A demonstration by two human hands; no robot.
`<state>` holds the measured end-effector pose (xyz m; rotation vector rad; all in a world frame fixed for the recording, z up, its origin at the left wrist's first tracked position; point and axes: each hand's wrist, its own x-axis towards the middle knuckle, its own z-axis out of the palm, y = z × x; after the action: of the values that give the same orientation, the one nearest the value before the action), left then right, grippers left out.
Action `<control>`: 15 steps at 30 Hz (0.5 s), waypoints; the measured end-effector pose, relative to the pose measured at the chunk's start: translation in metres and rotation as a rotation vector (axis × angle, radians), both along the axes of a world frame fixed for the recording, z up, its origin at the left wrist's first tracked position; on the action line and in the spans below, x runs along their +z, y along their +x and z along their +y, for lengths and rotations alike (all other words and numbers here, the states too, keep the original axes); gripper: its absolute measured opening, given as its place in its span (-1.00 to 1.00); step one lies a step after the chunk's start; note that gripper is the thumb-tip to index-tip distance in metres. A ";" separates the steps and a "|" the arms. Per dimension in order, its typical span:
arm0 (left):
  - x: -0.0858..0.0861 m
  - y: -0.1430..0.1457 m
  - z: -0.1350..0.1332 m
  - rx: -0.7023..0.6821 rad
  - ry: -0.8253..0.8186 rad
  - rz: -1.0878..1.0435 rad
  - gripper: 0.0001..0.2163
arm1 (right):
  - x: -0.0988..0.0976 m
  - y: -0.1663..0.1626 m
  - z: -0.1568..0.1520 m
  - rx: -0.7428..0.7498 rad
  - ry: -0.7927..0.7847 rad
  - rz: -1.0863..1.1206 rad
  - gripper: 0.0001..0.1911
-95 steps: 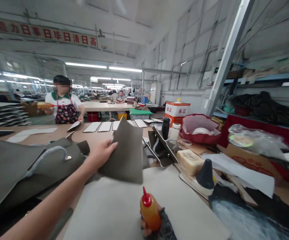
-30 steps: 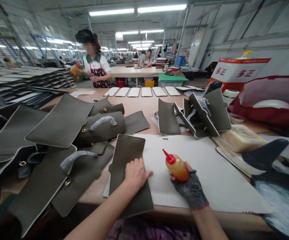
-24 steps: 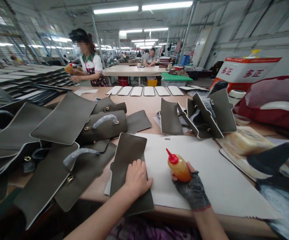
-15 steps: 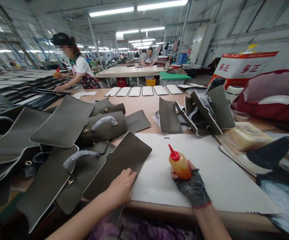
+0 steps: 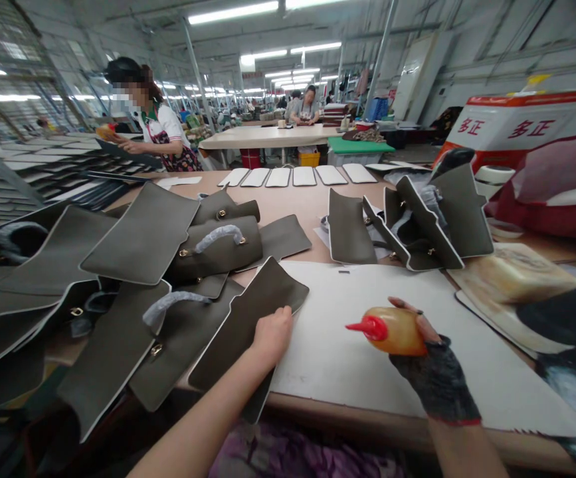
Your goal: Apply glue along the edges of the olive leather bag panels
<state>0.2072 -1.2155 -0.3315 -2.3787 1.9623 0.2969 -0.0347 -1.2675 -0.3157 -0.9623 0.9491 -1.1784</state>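
Note:
My left hand [image 5: 272,335] presses on a dark olive leather panel [image 5: 248,318] that lies slanted, half on the white board [image 5: 362,358] and half over the table's front edge; its fingers are curled onto the panel's edge. My right hand [image 5: 430,362], in a dark fingerless glove, holds an amber squeeze bottle with a red nozzle [image 5: 390,330] tipped sideways, nozzle pointing left above the board.
A heap of olive bag parts with wrapped handles [image 5: 133,265] fills the left of the table. More folded panels [image 5: 412,219] stand behind the board. White pieces [image 5: 292,176] lie in a row farther back. A person in an apron [image 5: 161,136] works at the far left. Red bag and box at right [image 5: 527,126].
The olive panel has been swung from lying straight on the board to slanting left over the edge. My right hand has tipped the bottle from upright to sideways.

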 end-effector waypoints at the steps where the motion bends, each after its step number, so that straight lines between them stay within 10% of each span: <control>1: -0.001 0.000 -0.006 0.013 -0.009 0.022 -0.76 | -0.002 0.000 -0.004 -0.047 -0.049 0.104 -0.60; 5: -0.005 0.000 -0.020 0.076 -0.089 0.134 -0.75 | -0.020 0.008 -0.016 -0.218 -0.282 0.564 -0.61; 15: -0.007 0.001 -0.026 0.210 -0.147 0.369 -0.75 | -0.020 0.032 -0.019 -0.265 -0.519 0.714 -0.71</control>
<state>0.2080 -1.2417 -0.3387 -2.8022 1.9244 0.6658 -0.0025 -1.2869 -0.3361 -1.7887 1.3931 -1.3608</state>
